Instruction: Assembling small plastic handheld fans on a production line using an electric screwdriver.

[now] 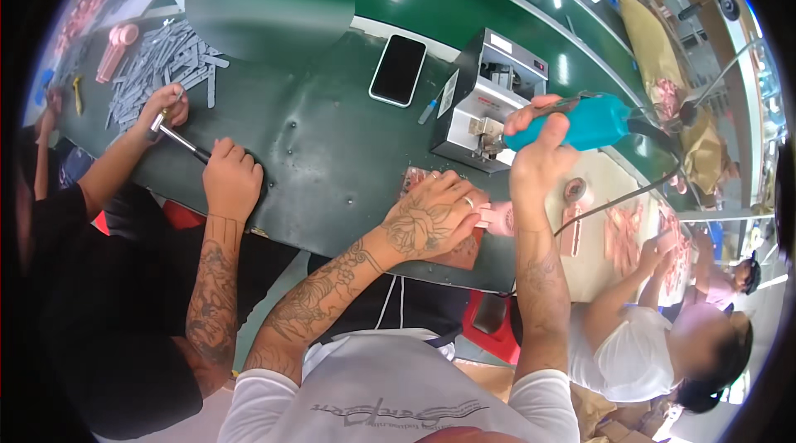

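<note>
Two of us share this dark green bench (332, 145), and its near edge runs slanting just under my wrists, so my forearms cross that edge to reach the work. Behind it the brighter green belt (464, 4) closes off the far side. Between my neighbour and me the bench top lies bare from the near edge up to the black phone (398, 70), the widest free stretch I have. To my right a pale board (613, 194) carries pink parts, and another person in a white shirt (630, 360) works there, close to my right elbow. The grey box machine (489, 99) stands just ahead of both my hands and blocks any straight push forward. On my left the neighbour's hand (232, 178) rests on the bench edge, the other hand (166, 107) up by a metal rod (178, 140), with a heap of grey strips (166, 62) beyond. My right hand (539, 149) has its fingers wrapped tight round the teal power driver (589, 124), its tip pointing toward the machine and its cable (622, 194) trailing off rightward over the pale board. My left hand (435, 219) lies flat, fingers pressed down on the small pink part (497, 217), which sits on a reddish mat (460, 248) at the bench's near edge, below the driver
</note>
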Tool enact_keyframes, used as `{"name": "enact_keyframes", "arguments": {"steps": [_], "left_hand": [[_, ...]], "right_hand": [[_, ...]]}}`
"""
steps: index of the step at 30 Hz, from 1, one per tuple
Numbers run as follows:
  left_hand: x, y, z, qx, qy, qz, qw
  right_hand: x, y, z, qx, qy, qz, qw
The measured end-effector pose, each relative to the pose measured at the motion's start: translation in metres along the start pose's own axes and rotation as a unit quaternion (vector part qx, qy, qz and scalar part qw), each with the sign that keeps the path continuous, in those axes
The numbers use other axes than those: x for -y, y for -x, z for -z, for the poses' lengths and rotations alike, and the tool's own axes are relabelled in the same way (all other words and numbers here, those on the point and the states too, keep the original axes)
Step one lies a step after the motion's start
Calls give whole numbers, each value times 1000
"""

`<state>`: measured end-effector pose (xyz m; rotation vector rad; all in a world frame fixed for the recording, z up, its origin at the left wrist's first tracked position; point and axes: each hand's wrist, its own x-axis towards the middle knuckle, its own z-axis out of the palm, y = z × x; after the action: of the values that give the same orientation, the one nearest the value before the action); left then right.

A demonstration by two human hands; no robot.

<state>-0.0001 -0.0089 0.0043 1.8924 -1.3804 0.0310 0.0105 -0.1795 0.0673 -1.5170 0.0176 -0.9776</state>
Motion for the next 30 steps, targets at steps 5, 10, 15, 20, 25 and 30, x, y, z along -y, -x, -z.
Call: {"name": "enact_keyframes", "arguments": {"steps": [5, 10, 15, 20, 25, 30], "left_hand": [[-6, 6, 0, 2, 19, 23, 1000], [-1, 6, 3, -4, 15, 17, 1000], [2, 1, 5, -29, 13, 15, 999], [0, 1, 1, -14, 9, 25, 1000], [-2, -2, -1, -11, 21, 28, 999], [1, 1, 3, -10, 1, 32, 999]], "right_hand": [[-8, 18, -1, 20, -12, -15, 1000], [24, 25, 1, 7, 23, -96, 995], [57, 58, 29, 19, 10, -96, 995], [59, 76, 43, 1, 15, -117, 993], [53, 81, 51, 20, -31, -120, 992], [39, 91, 44, 1, -71, -118, 990]]}}
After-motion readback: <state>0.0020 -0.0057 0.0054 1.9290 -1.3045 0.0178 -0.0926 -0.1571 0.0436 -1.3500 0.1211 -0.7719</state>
